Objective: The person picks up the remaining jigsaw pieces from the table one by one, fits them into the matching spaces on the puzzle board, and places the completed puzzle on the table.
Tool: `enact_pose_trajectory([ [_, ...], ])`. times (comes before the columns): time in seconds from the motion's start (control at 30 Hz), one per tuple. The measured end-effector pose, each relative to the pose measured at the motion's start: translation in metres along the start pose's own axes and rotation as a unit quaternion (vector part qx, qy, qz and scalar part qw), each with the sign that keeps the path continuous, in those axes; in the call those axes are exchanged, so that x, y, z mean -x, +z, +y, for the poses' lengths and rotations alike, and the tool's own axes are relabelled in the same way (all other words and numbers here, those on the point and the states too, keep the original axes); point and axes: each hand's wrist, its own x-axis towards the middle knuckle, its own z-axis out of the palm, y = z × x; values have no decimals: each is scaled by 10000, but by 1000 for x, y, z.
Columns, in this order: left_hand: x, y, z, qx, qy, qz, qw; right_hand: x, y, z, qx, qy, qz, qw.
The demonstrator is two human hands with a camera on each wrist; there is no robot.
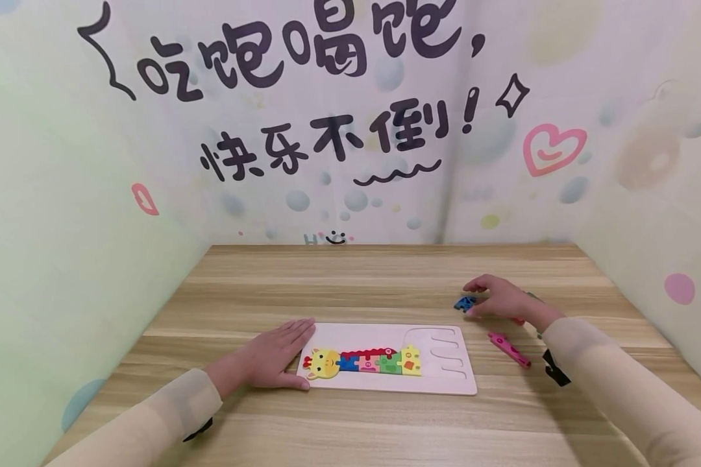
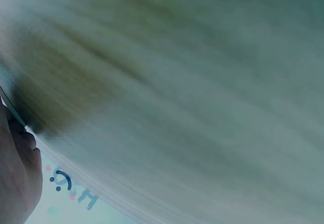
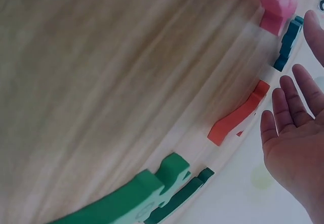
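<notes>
A white giraffe puzzle board point(image 1: 385, 383) lies flat on the table. In it sit the yellow giraffe head point(image 1: 324, 364) and a row of coloured neck pieces point(image 1: 369, 362); leg-shaped outlines show at its right end. My left hand point(image 1: 277, 355) rests on the board's left edge, fingers extended and thumb at the lower corner. My right hand point(image 1: 499, 299) reaches over to a blue puzzle piece point(image 1: 464, 303) beyond the board's right end. Seen from the right wrist, the blue piece point(image 3: 288, 44) lies by the thumb and fingertips, and the fingers are spread.
A pink piece point(image 1: 509, 349) lies right of the board. Under the right hand are a red piece point(image 3: 238, 113), a green piece point(image 3: 131, 198) and a dark green piece point(image 3: 177, 198). Printed cloth walls point(image 1: 350, 207) stand behind and beside the wooden table point(image 1: 269, 279).
</notes>
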Motion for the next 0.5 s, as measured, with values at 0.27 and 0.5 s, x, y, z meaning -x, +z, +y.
enact_pose_trajectory([
  [0.27,0,0,0,17,-10,0,10000,-5,4,-1,-69,87,-133,9998],
  [0.5,0,1,-1,38,-28,-7,10000,-7,6,-3,-146,196,-197,9995],
])
